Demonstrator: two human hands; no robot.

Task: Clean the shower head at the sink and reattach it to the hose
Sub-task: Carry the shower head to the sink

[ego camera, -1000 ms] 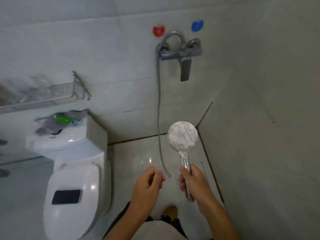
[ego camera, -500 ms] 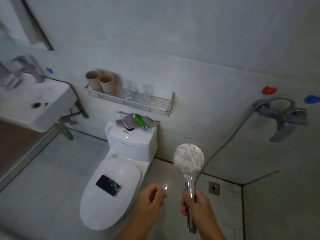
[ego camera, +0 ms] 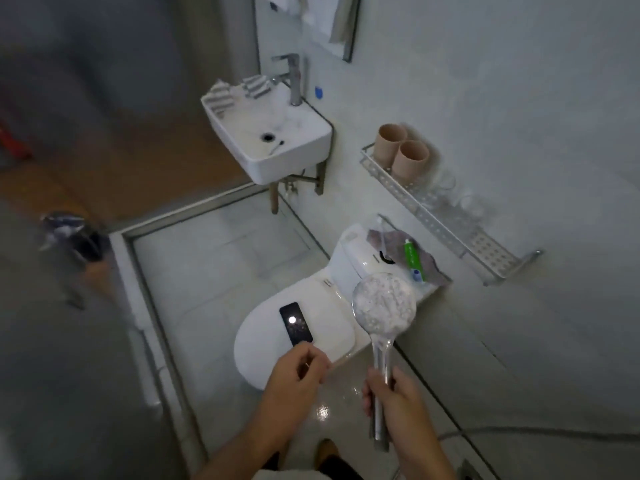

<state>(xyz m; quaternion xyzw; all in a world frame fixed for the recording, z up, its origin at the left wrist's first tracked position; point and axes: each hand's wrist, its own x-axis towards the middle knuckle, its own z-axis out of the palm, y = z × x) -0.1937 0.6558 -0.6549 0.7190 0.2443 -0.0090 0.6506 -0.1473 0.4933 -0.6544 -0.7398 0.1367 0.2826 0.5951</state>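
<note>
My right hand (ego camera: 401, 400) grips the chrome handle of the shower head (ego camera: 384, 304) and holds it upright in front of me. Its round face is covered in white foam or scale and points toward me. No hose is on the handle's lower end. My left hand (ego camera: 294, 379) hovers beside it with fingers curled in and thumb against the forefinger; whether it pinches something small I cannot tell. The white wall sink (ego camera: 270, 161) with a chrome tap (ego camera: 294, 81) hangs at the upper middle. A grey hose (ego camera: 519, 429) lies along the floor at the lower right.
A white toilet (ego camera: 263, 344) stands just ahead, a black phone (ego camera: 295, 323) on its lid. A cloth and a green tube (ego camera: 411, 252) lie on the tank. A metal wall shelf (ego camera: 433, 209) carries two beige cups (ego camera: 401, 150). A raised threshold (ego camera: 156, 306) borders the floor on the left.
The view has swung left from the shower mixer to the toilet and sink. Both hands keep their pose, the right one still gripping the shower head.
</note>
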